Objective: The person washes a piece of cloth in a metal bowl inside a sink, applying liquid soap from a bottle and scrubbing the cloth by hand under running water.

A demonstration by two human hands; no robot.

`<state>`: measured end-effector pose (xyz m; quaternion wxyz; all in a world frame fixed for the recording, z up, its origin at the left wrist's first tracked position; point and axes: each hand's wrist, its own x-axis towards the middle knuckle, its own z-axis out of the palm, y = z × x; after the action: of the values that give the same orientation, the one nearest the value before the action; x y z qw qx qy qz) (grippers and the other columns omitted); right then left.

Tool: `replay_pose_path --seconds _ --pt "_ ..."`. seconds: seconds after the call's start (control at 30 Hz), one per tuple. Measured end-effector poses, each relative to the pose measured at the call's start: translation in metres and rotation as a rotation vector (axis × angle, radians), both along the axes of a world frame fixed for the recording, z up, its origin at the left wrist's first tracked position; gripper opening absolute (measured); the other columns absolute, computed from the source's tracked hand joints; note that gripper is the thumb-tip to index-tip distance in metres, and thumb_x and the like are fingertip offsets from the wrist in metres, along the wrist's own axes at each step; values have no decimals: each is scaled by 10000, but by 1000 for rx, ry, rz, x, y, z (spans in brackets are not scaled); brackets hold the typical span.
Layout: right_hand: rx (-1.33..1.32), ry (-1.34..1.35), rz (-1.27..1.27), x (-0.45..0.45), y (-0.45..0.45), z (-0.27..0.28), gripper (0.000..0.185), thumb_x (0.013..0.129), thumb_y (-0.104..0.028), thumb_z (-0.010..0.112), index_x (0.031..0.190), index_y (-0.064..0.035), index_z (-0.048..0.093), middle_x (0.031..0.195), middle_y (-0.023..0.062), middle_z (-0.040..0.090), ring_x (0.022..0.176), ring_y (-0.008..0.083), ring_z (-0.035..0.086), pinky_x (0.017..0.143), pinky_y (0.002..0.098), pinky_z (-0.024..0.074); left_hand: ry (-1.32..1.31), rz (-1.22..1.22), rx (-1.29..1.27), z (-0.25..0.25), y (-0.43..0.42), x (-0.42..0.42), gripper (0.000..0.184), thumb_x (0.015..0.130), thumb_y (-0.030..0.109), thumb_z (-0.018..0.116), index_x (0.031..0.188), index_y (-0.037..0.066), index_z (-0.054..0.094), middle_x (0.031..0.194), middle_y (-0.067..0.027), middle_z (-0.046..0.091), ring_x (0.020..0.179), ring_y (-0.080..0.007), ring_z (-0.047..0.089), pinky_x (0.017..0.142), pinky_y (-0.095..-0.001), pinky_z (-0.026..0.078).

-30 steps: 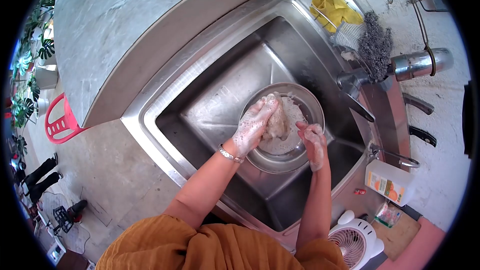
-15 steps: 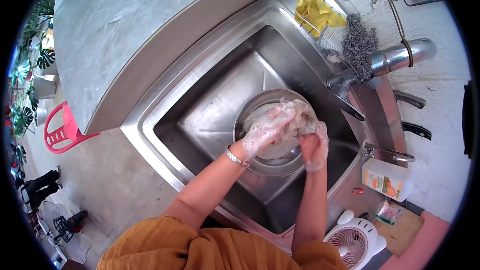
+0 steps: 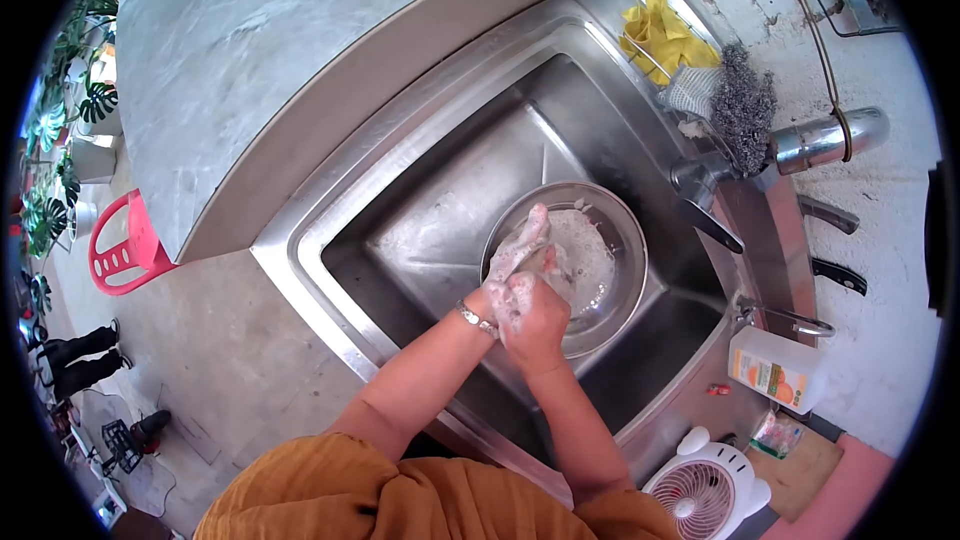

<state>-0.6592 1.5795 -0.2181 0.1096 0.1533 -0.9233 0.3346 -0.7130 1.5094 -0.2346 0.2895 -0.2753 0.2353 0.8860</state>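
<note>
Right hand (image 3: 532, 318) has shifted to left hand (image 3: 514, 248), partly blocking metal bowl (image 3: 629, 278)

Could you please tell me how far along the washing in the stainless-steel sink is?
It looks partway. Done: the round, shiny metal bowl holds cloudy, foamy water. In hand: the left hand and right hand are together over the bowl's left side; anything between them is mostly hidden. Left, probably: rinsing, since white suds coat both hands.
</note>
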Motion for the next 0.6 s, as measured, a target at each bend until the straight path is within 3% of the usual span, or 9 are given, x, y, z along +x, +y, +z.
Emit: replay_pose_path --seconds 0.03,0.13,0.17,0.27,0.3,0.33,0.43,0.53,0.6 --pt "-6 -3 3 -7 2 -5 186 794 -178 612 841 -6 559 679 153 571 576 268 570 560 331 467 29 11 274 -14 -2 6 256 910 377 470 884 138 557 791 6 550 752 -104 532 638 -282 450" --pt "-70 -141 -119 -54 33 -19 127 772 -144 611 791 -21 584 666 185 567 608 342 562 588 367 467 18 112 -98 -26 31 12 234 919 330 464 980 132 571 932 -16 593 869 -119 551 718 -287 468" --pt "-71 -193 -230 -69 45 -24 110 771 -144 608 797 -39 592 666 176 566 617 346 567 595 381 465 -75 87 41 -27 31 17 243 922 283 460 1080 127 561 1055 -34 588 970 -128 541 798 -282 461" --pt "-112 -282 -389 -57 28 -8 81 756 -134 606 794 -63 609 679 168 567 654 370 571 618 417 459 76 136 3 -31 36 19 281 925 274 446 1128 100 535 1091 -48 569 993 -139 540 847 -272 444" --pt "-90 -202 -280 -35 12 5 94 756 -134 602 788 -46 609 696 176 575 662 370 573 618 414 460 378 222 578 -73 27 30 315 922 259 447 1171 74 504 1126 -56 555 1019 -142 535 885 -263 424" --pt "-72 -120 -173 -20 4 11 108 756 -134 599 783 -29 608 713 184 584 671 371 575 619 411 460 375 229 581 -59 25 30 315 922 259 447 1171 74 504 1126 -56 555 1019 -142 535 885 -263 424" --pt "-89 -63 -89 -3 0 2 126 759 -150 597 774 -25 608 734 185 588 675 376 575 619 413 458 560 203 85 -19 17 23 340 918 241 447 1202 55 460 1157 -64 523 1052 -138 491 918 -275 391" --pt "-187 -192 -267 -56 40 -26 104 737 -146 619 763 -46 613 726 168 588 670 368 576 610 404 459 8 56 18 -22 35 21 367 927 237 430 1238 43 438 1204 -64 493 1099 -140 455 939 -279 371" --pt "-160 -184 -318 -63 43 -28 89 726 -134 624 759 -51 615 722 160 591 673 365 577 607 399 460 -72 89 1 -23 42 26 354 935 247 415 1224 45 450 1200 -46 502 1088 -137 465 932 -267 373"
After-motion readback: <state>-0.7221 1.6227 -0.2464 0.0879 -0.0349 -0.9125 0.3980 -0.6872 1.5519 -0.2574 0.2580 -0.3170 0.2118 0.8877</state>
